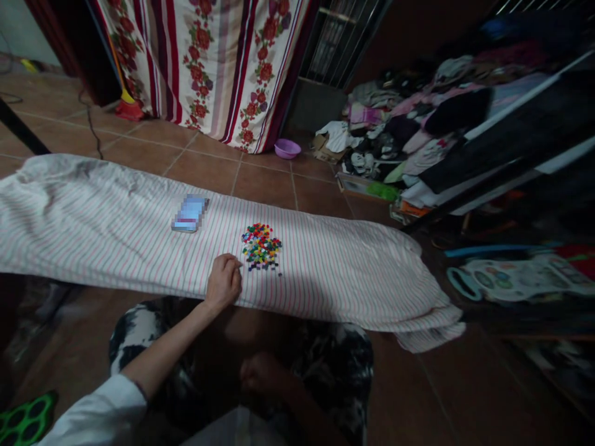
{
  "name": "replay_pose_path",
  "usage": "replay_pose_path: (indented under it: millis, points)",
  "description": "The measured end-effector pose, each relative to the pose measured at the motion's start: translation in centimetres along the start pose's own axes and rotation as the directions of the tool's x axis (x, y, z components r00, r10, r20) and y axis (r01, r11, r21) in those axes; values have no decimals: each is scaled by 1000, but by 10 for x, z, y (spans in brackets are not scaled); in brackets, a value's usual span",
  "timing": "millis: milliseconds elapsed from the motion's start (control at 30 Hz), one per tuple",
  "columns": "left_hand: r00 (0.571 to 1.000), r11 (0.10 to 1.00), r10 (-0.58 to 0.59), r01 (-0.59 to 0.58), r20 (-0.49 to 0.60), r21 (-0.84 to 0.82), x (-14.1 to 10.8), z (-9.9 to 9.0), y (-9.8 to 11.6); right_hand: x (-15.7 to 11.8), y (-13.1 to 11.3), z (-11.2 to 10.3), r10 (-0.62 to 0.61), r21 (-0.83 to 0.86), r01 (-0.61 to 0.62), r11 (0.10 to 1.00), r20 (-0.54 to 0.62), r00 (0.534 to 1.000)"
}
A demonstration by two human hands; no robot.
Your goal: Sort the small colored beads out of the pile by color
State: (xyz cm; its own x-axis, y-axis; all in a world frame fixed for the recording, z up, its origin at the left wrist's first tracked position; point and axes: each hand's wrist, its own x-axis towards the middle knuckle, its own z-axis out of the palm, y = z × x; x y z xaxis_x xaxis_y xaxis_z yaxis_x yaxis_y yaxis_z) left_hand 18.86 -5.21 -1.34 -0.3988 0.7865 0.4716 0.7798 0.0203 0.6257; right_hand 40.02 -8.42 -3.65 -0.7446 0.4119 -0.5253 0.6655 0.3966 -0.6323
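My left hand point(224, 280) rests on a striped cloth point(325, 266) spread over a long, narrow surface. Its fingers are curled together; whatever they may hold is too small or hidden to make out. Just right of the fingertips lies a loose pile of small multicoloured pieces point(261, 246), in red, yellow, green, blue, white and dark tones. A few dark ones are scattered at its near edge. Down in the shadow over my lap, my right hand point(260, 371) is closed, apart from the cloth, and its contents cannot be seen.
A phone point(189, 214) with a blurred screen lies on the cloth, left of the pile. Beyond are a floral curtain point(223, 74), a purple basin point(287, 148) and a red broom point(129, 109). Heaped clothes point(409, 124) fill the right. A green object point(28, 418) sits lower left.
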Motion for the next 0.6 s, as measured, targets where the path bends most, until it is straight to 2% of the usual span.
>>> replay_pose_path:
  millis: [33,100,133,167,233,267,300,367,400,467,533,600]
  points:
    - [1000,1000,-4,4,10,-2,-3,-5,3,-2,1,-4,-2,-26,1,1000,-33,999]
    - [999,1000,-1,2,38,-12,-7,-16,13,-2,2,-18,-31,-85,16,996,-183,983]
    - [998,1000,12,-11,56,-21,-10,-21,20,-1,0,-26,-49,-92,22,996,-305,951]
    - [997,999,34,-32,74,-32,-12,-26,27,0,-2,-33,-48,-69,24,997,-374,926]
    - [991,994,96,-90,96,-60,-18,-33,44,4,-12,-42,-52,107,111,988,-446,894]
    - [987,990,129,-122,94,-73,-22,-36,53,5,-19,-42,-35,278,175,945,-445,895]
    - [981,983,167,-158,96,-88,-26,-39,63,5,-27,-41,-12,478,239,845,-430,903]
    - [965,966,241,-229,99,-117,-34,-42,81,4,-46,-34,-49,757,384,528,-425,904]
    - [957,958,271,-259,99,-122,-39,-44,88,2,-56,-30,-53,823,432,369,-445,894]
    - [952,954,292,-282,97,-102,-46,-47,100,-7,-73,-23,-35,890,439,123,-438,898]
    - [963,968,249,-244,101,-62,-52,-51,106,-22,-84,-20,-76,925,380,-10,-379,922]
    - [979,987,161,-157,122,-39,-56,-56,105,-40,-87,-22,-117,958,284,-35,-287,951]
